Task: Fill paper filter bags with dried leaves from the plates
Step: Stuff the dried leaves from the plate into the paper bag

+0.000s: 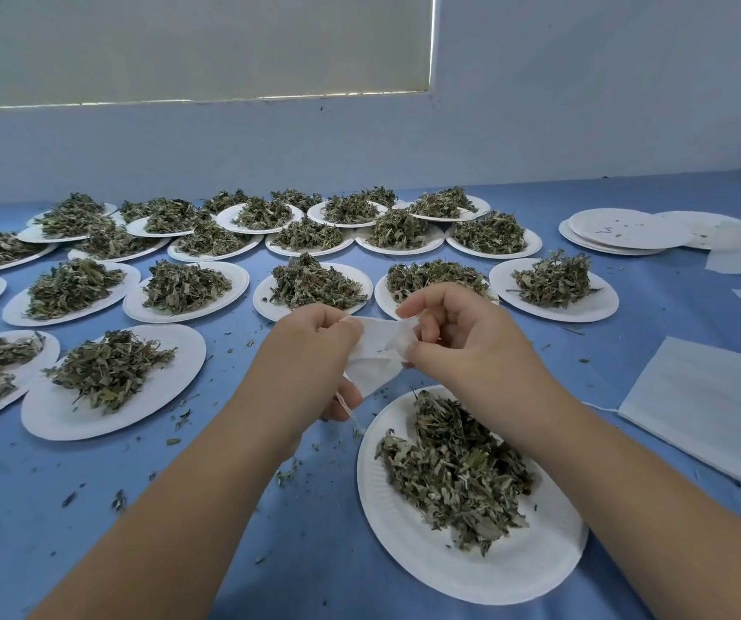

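One paper plate [386,507] of dried leaves [453,467] lies nearest on the blue desk [270,530]. Just beyond it, I see the left hand [315,346] and right hand [458,328] pinching a white filter bag [373,364] with curled fingers. Farther off stand rows of leaf-heaped plates [310,306], with empty plates [619,230] stacked far right.

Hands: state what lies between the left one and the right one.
In the head view, a white paper filter bag lies between left hand and right hand, pinched by both.
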`<state>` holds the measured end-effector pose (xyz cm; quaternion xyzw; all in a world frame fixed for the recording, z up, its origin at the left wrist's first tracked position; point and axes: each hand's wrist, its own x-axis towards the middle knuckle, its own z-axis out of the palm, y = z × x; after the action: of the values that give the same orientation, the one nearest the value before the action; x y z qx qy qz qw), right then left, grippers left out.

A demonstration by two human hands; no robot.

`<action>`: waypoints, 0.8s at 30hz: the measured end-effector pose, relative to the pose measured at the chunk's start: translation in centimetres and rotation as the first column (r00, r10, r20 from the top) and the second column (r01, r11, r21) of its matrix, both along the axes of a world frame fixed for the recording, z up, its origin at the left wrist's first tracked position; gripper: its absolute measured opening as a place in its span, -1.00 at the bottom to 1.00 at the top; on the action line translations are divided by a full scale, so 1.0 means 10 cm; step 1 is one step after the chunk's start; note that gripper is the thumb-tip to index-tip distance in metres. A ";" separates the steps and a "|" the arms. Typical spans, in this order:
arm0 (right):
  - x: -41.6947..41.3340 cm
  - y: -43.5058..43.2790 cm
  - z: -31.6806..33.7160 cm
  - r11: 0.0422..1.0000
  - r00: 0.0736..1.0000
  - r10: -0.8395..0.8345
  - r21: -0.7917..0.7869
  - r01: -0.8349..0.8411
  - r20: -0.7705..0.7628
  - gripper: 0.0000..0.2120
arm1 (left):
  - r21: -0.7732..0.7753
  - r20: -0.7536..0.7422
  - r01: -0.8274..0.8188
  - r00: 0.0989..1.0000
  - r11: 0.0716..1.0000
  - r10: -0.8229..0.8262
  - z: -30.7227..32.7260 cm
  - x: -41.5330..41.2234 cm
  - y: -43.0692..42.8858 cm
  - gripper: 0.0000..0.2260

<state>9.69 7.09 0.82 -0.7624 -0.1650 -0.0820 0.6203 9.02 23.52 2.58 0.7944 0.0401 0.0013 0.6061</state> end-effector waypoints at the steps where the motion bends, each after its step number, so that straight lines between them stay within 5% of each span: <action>1: 0.00 0.00 0.00 1.000 1.000 -0.006 -0.021 0.006 0.006 -0.70 | 0.070 0.047 -0.008 0.999 0.997 0.005 -0.01 0.00 -0.01 -0.86; 6: 0.00 -0.02 -0.01 0.988 0.998 -0.056 -0.144 0.060 0.031 -0.73 | 0.393 0.375 -0.056 0.921 0.918 -0.104 -0.10 -0.09 -0.14 -0.83; 18: -0.04 -0.09 0.08 0.957 0.997 -0.073 -0.278 0.081 0.039 -0.71 | 0.683 0.424 -0.235 0.899 0.691 -0.114 -0.02 -0.16 -0.08 -0.86; 24: -0.05 -0.14 0.10 0.929 0.999 -0.044 -0.368 0.029 -0.032 -0.82 | 0.467 0.286 -0.002 0.947 0.884 -0.149 -0.07 -0.09 -0.07 -0.89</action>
<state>9.17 5.72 1.87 -0.8694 -0.1507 -0.0461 0.4684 8.08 22.86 1.90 0.9058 -0.0887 0.1137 0.3983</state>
